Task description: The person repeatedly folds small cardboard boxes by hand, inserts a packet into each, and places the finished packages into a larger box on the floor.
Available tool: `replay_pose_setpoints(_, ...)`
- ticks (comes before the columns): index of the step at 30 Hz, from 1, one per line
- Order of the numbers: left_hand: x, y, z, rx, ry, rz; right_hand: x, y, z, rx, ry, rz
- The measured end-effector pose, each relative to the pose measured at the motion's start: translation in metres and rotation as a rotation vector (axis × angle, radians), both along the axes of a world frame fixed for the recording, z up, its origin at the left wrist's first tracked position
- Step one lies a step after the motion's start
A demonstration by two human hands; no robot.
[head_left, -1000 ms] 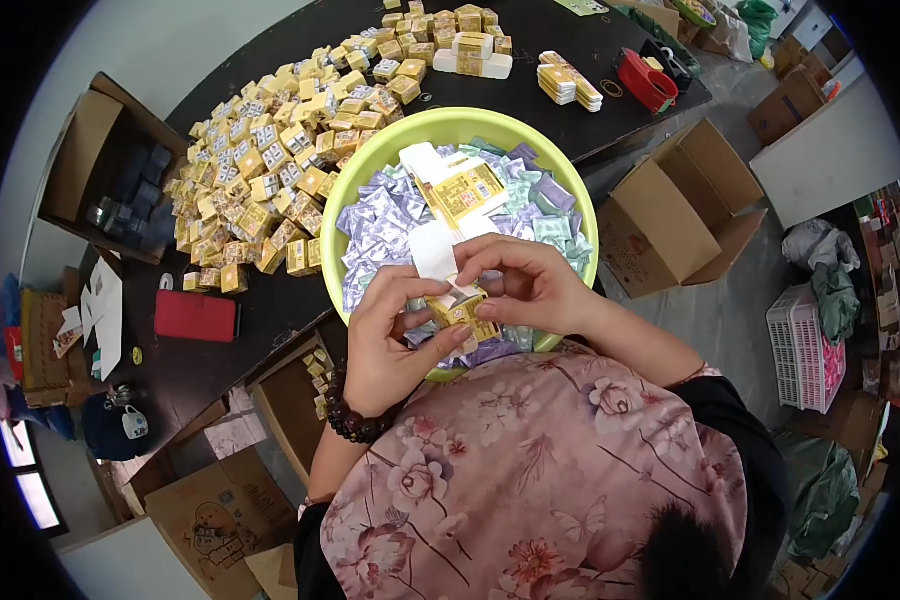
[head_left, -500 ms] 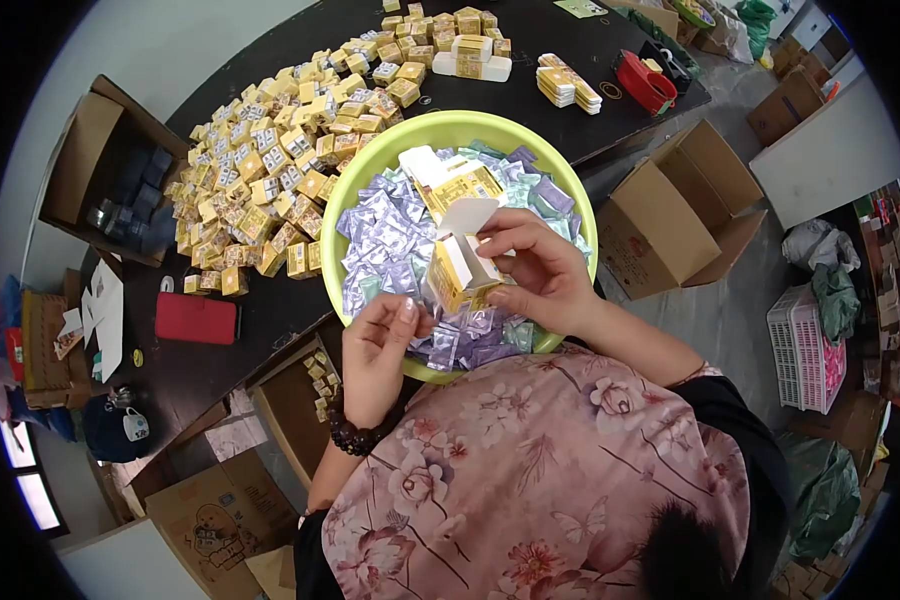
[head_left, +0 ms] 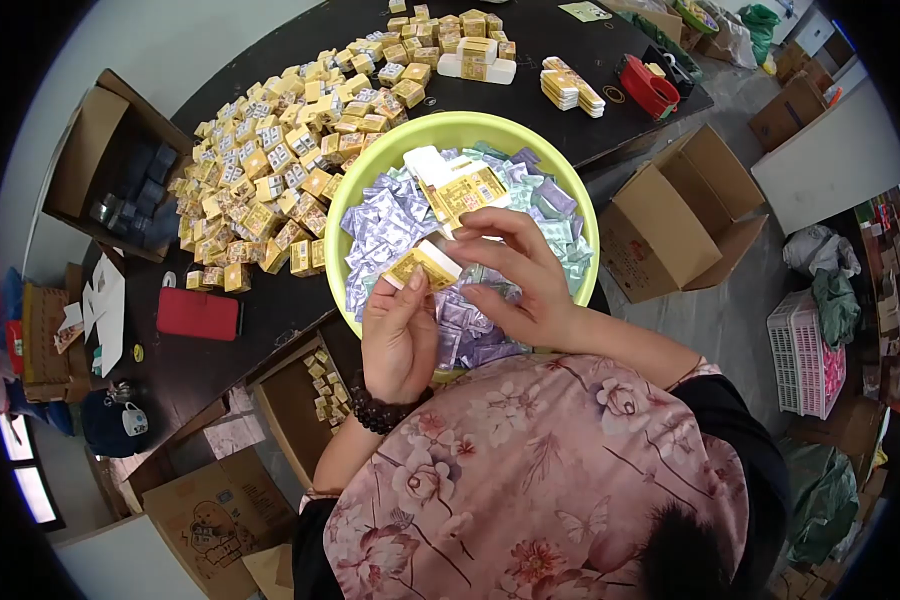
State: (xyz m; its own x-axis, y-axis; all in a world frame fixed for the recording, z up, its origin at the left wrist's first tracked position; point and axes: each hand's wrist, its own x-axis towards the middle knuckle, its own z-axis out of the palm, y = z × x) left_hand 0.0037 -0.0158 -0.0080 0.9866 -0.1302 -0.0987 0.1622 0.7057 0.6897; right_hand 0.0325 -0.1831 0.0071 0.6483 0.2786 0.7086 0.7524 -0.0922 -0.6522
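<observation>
My left hand [head_left: 402, 335], wearing a dark beaded bracelet, holds a small yellow-and-white box [head_left: 420, 270] tilted between thumb and fingers. My right hand [head_left: 532, 285] is just right of that box, thumb and fingers apart, with nothing visible in its grasp. Both hands are over a lime-green basin [head_left: 588, 230] full of small purple and mint-green sachets [head_left: 385, 215]. Flattened yellow-and-white cartons [head_left: 470, 190] lie on the sachets, just beyond my right fingertips.
A large heap of small yellow boxes [head_left: 280, 170] covers the dark table [head_left: 310, 305] at left. A red case [head_left: 198, 314], stacked flat cartons [head_left: 572, 88] and a red container [head_left: 648, 85] lie around. Open cardboard boxes stand right [head_left: 660, 230] and left [head_left: 110, 165].
The small box has passed from my right hand to my left, and its upright white flap no longer shows. My right fingers have spread and come off it.
</observation>
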Motion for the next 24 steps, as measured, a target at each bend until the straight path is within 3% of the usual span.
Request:
replay_pose_setpoints(2,0.001,0.0,0.003,0.043,-0.045,0.09,0.001,0.007,-0.007,0.027,0.078,-0.091)
replay_pose_setpoints(6,0.0,0.004,0.0,0.165,-0.032,0.051,-0.001,0.011,-0.006,0.058,0.206,-0.092)
replay_pose_setpoints(14,0.004,0.004,-0.016,-0.112,0.054,-0.022,0.002,0.009,-0.003,-0.078,0.083,-0.173)
replay_pose_setpoints(20,0.008,-0.003,-0.007,-0.132,-0.043,-0.03,-0.002,0.012,-0.001,-0.133,-0.098,-0.259)
replay_pose_setpoints(24,0.007,-0.003,-0.003,-0.057,-0.084,-0.001,-0.007,0.018,-0.003,-0.066,-0.013,-0.237)
